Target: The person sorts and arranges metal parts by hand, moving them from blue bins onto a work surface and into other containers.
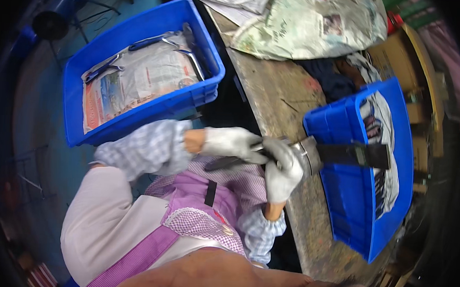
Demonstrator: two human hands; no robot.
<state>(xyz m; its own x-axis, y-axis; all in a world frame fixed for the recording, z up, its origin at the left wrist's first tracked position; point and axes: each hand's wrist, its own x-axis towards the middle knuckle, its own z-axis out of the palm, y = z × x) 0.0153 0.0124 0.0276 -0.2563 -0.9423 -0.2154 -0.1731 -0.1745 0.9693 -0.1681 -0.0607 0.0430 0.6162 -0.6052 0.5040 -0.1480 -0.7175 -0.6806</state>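
Note:
My left hand (235,145), in a white glove, is closed on a hand tool with a dark handle (222,164) and a bright metal part. Motion blur hides the tool's exact kind. Close beside it, my right hand (284,170), also gloved in white, has its fingers curled over the tool's other end. Just right of that hand is a grey metal piece (308,154) with a flat black bar (353,154) reaching over a blue bin (338,176). Whether my right hand touches the metal piece, I cannot tell.
At the left, a blue bin (152,119) holds a printed sack (141,85) and several blue-handled tools (105,68). The worn workbench (275,86) carries a crumpled sack (316,28) at its far end. Grey cloth (391,169) lines the tilted right bin. Cardboard (395,61) stands behind it.

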